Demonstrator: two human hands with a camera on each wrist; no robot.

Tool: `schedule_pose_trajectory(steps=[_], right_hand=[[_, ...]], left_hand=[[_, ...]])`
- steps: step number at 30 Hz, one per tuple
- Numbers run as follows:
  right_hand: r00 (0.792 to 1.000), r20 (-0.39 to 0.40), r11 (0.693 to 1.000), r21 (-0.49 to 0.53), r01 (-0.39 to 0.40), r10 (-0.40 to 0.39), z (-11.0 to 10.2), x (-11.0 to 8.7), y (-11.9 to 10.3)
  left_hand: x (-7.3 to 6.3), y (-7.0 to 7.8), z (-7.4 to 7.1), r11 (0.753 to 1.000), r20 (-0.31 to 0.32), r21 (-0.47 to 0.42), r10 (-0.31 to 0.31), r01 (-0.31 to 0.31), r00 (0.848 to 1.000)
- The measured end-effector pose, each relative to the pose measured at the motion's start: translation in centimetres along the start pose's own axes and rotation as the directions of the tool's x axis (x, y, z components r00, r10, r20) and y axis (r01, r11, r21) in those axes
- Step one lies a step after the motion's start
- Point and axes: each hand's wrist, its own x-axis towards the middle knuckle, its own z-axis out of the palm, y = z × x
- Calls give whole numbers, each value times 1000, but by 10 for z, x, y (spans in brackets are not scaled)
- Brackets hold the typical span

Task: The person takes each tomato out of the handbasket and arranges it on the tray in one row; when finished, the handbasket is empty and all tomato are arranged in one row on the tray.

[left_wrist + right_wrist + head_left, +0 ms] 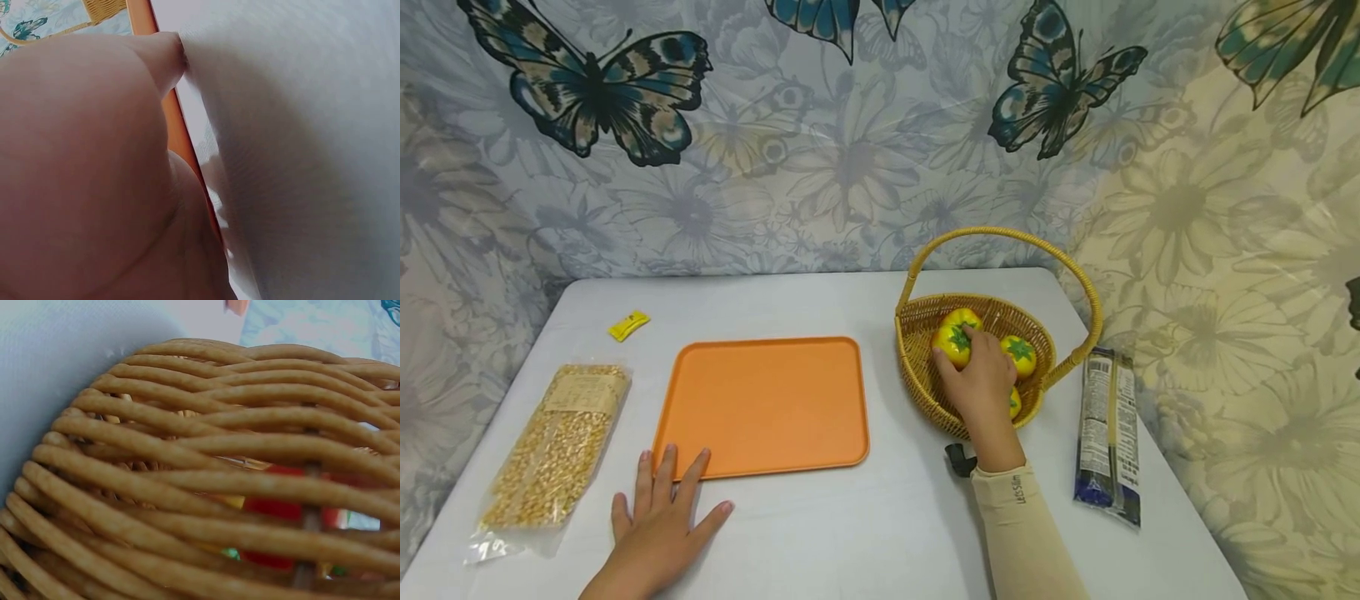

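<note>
One thumb and some fingers (974,337) of my right hand (982,379) pinched a yellow and green fruit (947,344), down in the brown woven basket (916,387). Three more fruits (1019,358) like it were in there: one just behind it, one to the right, and one partly hidden by my hand. My left hand (658,529) had its fingers spread, with some tips on the near left corner of the orange tray (767,404). A bag of corn (553,450) lay left of the tray, with a small yellow packet (628,325) farther back. A dark packet (1108,433) lay right of the basket on the white desk (865,537).
</note>
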Motion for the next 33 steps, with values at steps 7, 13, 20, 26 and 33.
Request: schedule_pose_trajectory(steps=[7, 13, 20, 26, 33], right_hand=[[999, -48, 999, 37, 18, -17, -1, -1, -1], [997, -65, 998, 60, 34, -30, -6, -2, -8], [995, -75, 995, 66, 70, -65, -12, 2, -20], [994, -82, 994, 68, 82, -76, -15, 3, -29], [992, -67, 990, 93, 110, -104, -11, 1, -40]], left_hand=[[-1, 0, 0, 1000, -4, -8, 1, -1, 1000], [0, -2, 2, 1000, -8, -4, 1, -1, 1000], [1, -3, 3, 1000, -16, -2, 1, -2, 1000], [0, -3, 4, 1000, -25, -8, 7, -8, 1000], [-1, -3, 3, 1000, -22, -26, 9, -10, 1000]])
